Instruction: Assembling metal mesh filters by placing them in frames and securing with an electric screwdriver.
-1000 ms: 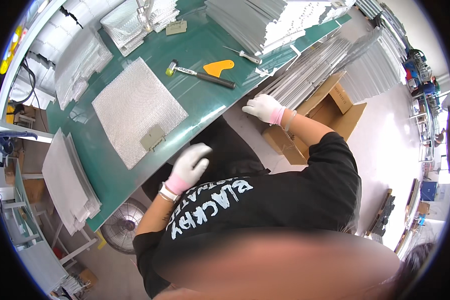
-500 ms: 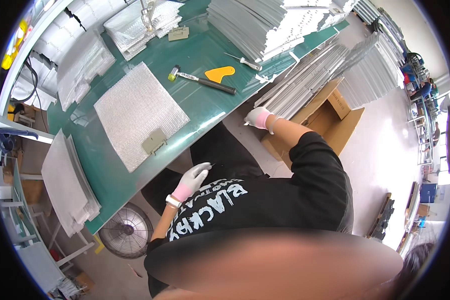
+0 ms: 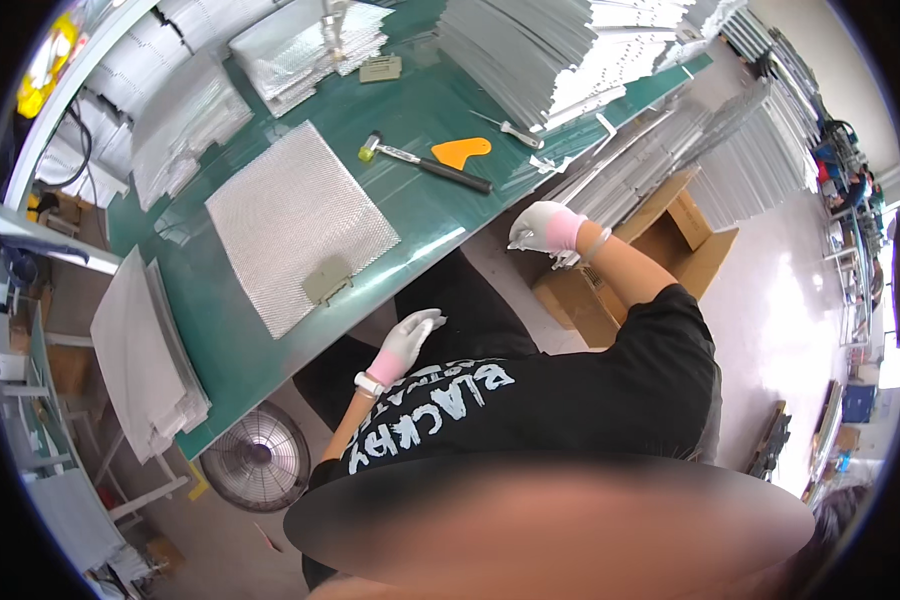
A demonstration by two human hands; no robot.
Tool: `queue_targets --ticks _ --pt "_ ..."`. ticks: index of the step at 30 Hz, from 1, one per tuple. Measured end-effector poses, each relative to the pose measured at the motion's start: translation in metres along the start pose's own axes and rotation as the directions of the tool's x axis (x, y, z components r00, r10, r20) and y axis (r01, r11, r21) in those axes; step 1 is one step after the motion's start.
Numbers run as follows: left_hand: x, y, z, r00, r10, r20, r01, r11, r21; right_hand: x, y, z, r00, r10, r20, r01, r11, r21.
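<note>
The left hand point(image 3: 407, 340) is held off the edge of the green bench point(image 3: 440, 190), its grip loosely curled and nothing seen in it. The right hand point(image 3: 545, 228) is held beside the bench edge, above an open cardboard box point(image 3: 660, 255); whether its grip pinches anything cannot be told. A square mesh sheet point(image 3: 295, 220) is laid flat on the bench beyond the left grip, with a small grey-green fitting point(image 3: 327, 287) set at its near edge. Judged from this, one sheet is laid out and not yet worked. A mallet point(image 3: 420, 160) and an orange scraper point(image 3: 460, 152) lie untouched further off. The box's contents cannot be made out.
</note>
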State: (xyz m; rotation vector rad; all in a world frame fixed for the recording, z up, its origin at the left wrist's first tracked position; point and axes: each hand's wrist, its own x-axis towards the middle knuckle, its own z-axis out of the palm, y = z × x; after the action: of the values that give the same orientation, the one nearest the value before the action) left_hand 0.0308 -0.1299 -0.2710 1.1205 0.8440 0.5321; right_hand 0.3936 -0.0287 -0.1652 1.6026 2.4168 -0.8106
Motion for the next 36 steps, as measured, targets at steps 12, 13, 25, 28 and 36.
queue_targets --ticks 12,13,25,28,36 --pt "-0.008 -0.009 -0.005 0.997 -0.072 -0.037 0.073 0.997 -0.001 0.01 -0.005 0.055 0.872 -0.242 -0.424 0.13 0.952 -0.277" --pt "-0.009 -0.013 -0.006 0.997 -0.069 -0.037 0.069 0.998 -0.007 0.011 -0.005 0.055 0.841 -0.281 -0.462 0.151 0.943 -0.298" --pt "0.023 -0.008 0.01 0.999 -0.039 -0.031 0.039 0.999 0.02 -0.014 -0.081 0.027 0.608 -0.576 -0.546 0.525 0.808 -0.267" --pt "0.039 0.024 0.042 0.933 0.358 -0.031 -0.358 0.934 0.018 -0.013 -0.16 0.022 0.503 -0.652 -0.567 0.649 0.719 -0.25" --pt "0.011 0.077 0.03 0.864 0.375 -0.337 -0.474 0.833 -0.287 -0.007 -0.193 0.072 0.312 -0.448 -0.838 0.826 0.563 0.007"
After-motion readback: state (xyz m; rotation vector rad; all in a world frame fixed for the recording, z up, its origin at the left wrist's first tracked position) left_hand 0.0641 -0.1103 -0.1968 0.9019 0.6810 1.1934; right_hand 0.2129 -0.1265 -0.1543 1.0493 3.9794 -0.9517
